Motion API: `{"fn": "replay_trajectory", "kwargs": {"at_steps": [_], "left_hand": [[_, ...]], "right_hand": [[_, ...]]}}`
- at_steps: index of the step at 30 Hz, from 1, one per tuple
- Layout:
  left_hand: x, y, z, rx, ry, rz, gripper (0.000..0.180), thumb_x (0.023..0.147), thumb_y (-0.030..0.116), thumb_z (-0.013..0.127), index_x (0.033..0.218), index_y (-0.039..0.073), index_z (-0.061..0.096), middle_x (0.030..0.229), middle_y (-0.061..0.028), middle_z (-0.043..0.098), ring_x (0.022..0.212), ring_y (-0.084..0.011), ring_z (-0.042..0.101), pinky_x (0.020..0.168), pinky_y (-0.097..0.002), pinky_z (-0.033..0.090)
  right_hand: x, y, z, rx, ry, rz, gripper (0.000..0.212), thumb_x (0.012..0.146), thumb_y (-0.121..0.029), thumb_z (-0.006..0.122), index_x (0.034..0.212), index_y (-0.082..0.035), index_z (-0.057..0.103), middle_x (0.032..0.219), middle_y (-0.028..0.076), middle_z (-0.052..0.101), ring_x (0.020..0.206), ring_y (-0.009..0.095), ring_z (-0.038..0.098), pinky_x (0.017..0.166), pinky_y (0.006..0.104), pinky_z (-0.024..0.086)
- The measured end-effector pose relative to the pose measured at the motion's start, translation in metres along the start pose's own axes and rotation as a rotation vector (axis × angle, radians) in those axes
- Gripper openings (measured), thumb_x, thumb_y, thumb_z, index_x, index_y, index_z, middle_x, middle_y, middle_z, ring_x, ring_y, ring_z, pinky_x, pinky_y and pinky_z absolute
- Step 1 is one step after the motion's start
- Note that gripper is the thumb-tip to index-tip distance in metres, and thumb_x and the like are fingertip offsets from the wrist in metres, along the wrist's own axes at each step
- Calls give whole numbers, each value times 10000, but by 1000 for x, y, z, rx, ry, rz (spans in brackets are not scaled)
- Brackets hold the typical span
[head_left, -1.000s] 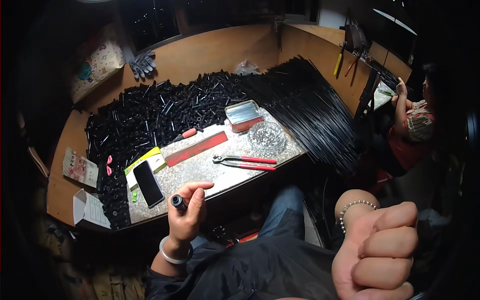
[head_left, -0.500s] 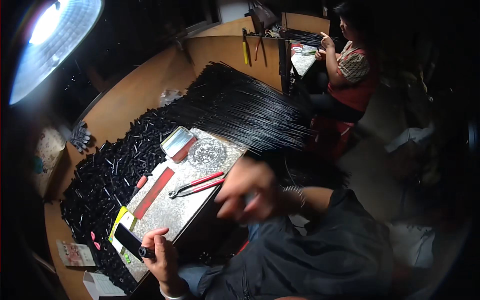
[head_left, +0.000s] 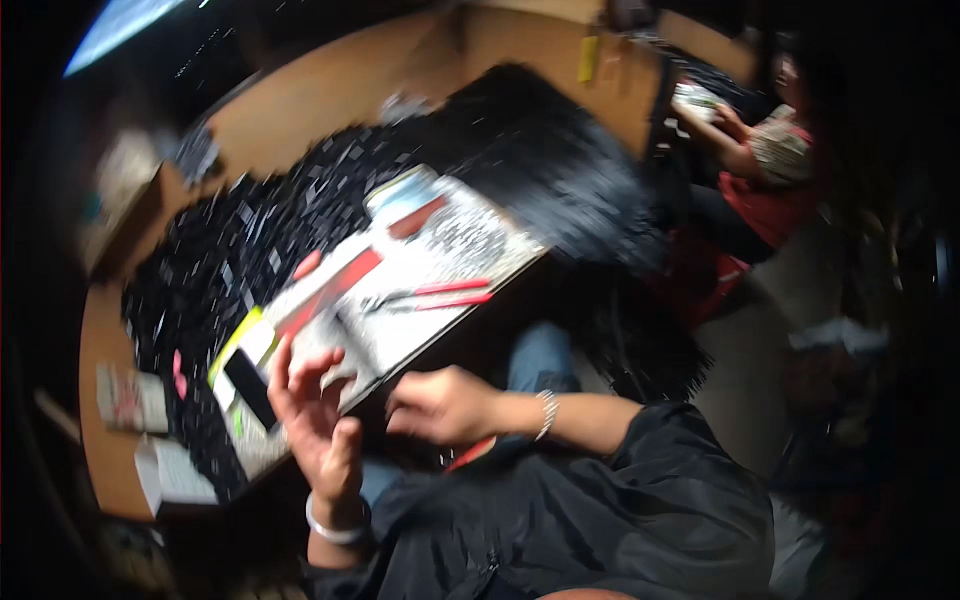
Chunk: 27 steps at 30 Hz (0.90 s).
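My left hand (head_left: 325, 425) is raised at the near edge of the speckled pale work board (head_left: 355, 345), palm up and fingers spread, with nothing visible in it. To its right, my right hand (head_left: 445, 405) is beside the board's front edge with curled fingers; what they hold, if anything, is hidden. Red-handled pincers (head_left: 450, 288) lie on the board beyond the hands. A red strip (head_left: 350, 278) is to their left. Close to my left fingers is a dark phone-like slab (head_left: 250, 387) beside a yellow-and-white packet (head_left: 255, 330).
A heap of small black parts (head_left: 240, 235) borders the board, and long thin black rods (head_left: 560, 150) are piled behind it. A shallow box (head_left: 402, 198) sits near a patch of small shiny pieces (head_left: 468, 235). At far right sits another person (head_left: 770, 185).
My left hand has opened, and the black cylindrical piece it held no longer shows. My right hand has moved down and left, close to the left. The view has shifted and blurred.
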<state>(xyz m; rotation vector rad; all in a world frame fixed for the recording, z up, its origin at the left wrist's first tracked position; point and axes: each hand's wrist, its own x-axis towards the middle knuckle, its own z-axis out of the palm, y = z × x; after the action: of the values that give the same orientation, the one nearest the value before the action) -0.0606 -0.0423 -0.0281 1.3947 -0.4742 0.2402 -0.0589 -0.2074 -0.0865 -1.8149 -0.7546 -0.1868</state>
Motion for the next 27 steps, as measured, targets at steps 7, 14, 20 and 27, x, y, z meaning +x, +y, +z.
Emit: {"fn": "replay_trajectory", "kwargs": {"at_steps": [7, 14, 20, 27], "left_hand": [[-65, -33, -63, 370, -144, 232, 271, 860, 249, 625, 918, -15, 639, 705, -99, 598, 648, -177, 546, 596, -276, 416], [-91, -78, -31, -544, -76, -486, 777, 825, 177, 680, 1411, 37, 188, 1139, -147, 510, 958, -175, 560, 775, -268, 504], [-59, -47, -30, -566, 179, -309, 413, 920, 187, 556, 1280, 35, 425, 895, -91, 590, 740, -137, 599, 659, -263, 517], [-66, -41, -34, -429, 322, -359, 258, 911, 224, 577, 988, -22, 587, 803, -94, 616, 666, -125, 618, 580, -244, 516]], "right_hand": [[2, -9, -97, 384, 841, 132, 282, 953, -325, 478, 876, -68, 567, 762, 71, 630, 457, 28, 460, 349, 161, 350], [-9, 24, -86, 787, 955, 329, 250, 939, -322, 507, 884, -89, 580, 798, 32, 630, 502, 40, 464, 443, 170, 409], [-23, 34, -70, 982, 905, 504, 256, 924, -298, 538, 787, -88, 590, 661, -5, 592, 524, 71, 512, 489, 191, 465], [-29, 37, -59, 954, 916, 564, 264, 895, -329, 581, 791, -87, 588, 600, -9, 562, 495, 67, 520, 450, 177, 468]]}}
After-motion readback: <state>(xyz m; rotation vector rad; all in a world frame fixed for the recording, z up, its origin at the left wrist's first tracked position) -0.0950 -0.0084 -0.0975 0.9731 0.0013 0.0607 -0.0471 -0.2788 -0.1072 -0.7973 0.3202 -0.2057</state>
